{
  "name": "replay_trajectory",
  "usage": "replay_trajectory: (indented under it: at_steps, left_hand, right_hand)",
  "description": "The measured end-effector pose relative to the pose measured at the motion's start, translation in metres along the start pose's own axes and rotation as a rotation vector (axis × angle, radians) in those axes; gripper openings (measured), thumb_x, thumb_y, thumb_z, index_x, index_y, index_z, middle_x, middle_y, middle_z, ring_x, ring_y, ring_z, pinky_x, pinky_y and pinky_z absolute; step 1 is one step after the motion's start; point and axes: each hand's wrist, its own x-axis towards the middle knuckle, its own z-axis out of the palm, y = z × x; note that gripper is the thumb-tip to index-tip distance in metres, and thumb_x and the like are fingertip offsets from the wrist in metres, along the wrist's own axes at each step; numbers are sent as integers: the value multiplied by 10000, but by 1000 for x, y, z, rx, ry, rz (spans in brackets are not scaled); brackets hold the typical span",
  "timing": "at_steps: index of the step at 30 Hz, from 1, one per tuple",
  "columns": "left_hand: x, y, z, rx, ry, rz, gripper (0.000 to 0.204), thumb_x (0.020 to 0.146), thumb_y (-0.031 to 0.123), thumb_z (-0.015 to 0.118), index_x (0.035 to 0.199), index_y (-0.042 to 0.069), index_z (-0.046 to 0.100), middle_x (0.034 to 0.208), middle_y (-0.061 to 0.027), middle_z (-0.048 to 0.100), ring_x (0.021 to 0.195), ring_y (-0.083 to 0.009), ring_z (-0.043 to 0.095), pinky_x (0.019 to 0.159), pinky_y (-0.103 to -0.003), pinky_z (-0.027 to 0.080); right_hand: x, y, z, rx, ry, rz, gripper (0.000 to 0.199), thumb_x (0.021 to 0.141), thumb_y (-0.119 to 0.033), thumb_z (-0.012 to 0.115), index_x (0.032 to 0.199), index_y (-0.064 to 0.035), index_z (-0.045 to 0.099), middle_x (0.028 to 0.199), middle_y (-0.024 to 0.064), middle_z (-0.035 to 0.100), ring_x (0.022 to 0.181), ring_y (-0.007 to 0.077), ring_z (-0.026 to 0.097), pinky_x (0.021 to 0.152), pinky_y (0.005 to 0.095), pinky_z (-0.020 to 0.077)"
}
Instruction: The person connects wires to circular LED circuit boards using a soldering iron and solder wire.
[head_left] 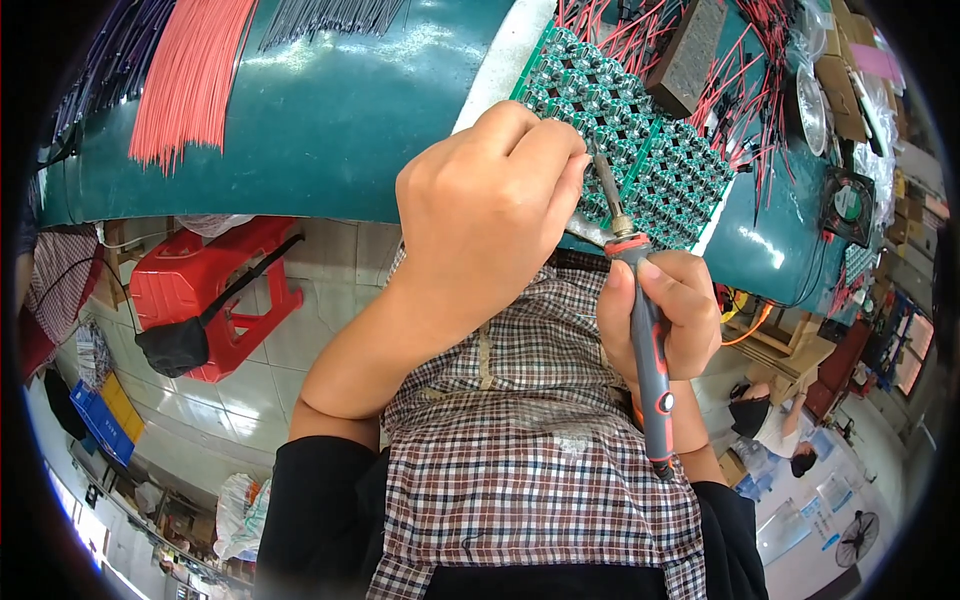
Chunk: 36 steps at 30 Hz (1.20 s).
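Both hands are working: right hand [665, 320] gripping soldering iron [640, 320], tip pointing eleven o'clock toward fisted left hand [490, 210] on circuit panel [670, 170].

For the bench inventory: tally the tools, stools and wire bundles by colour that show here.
Soldering iron, in the right hand: 1
Red plastic stool: 1
Red wire bundle laid on the green table: 1
Grey wire bundle: 1
Purple wire bundle: 1
Total: 5

The left hand [485, 215] hides the soldering iron [640, 300] tip.
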Motion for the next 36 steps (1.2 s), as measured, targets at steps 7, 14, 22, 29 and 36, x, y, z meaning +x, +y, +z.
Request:
replay_trajectory:
  at_steps: [7,14,22,29,36]
  left_hand:
    - [0,1,-1,-9,-12,-14,105,765,35,779,829,75,707,775,-10,653,511,-95,570,451,-235,427]
    - [3,5,-12,-97,-20,-67,108,762,13,766,816,56,684,756,-11,630,497,-63,503,451,-212,398]
    - [14,5,-3,-9,45,-31,111,751,52,759,788,83,659,734,-17,607,509,-137,534,453,-274,411]
    - [16,3,2,38,52,-15,127,736,79,751,753,101,627,703,-31,579,530,-214,593,462,-324,463]
    - [15,3,2,54,41,-29,126,732,83,749,747,101,625,698,-32,579,527,-215,595,460,-325,463]
  right_hand:
    - [5,-3,-7,12,-23,10,364,757,-40,799,1001,-48,528,752,103,612,544,199,594,451,296,479]
    - [5,0,-21,92,23,99,296,806,-31,752,933,-25,486,728,112,596,537,190,577,467,287,463]
    - [16,8,-10,164,63,89,265,774,29,747,885,-3,509,663,88,576,519,177,581,459,277,453]
    - [17,13,-2,151,82,85,267,752,42,759,866,-5,522,652,80,586,516,176,597,459,273,466]
    - [14,13,1,151,74,92,284,760,9,777,899,-16,530,667,84,595,515,178,591,457,276,473]
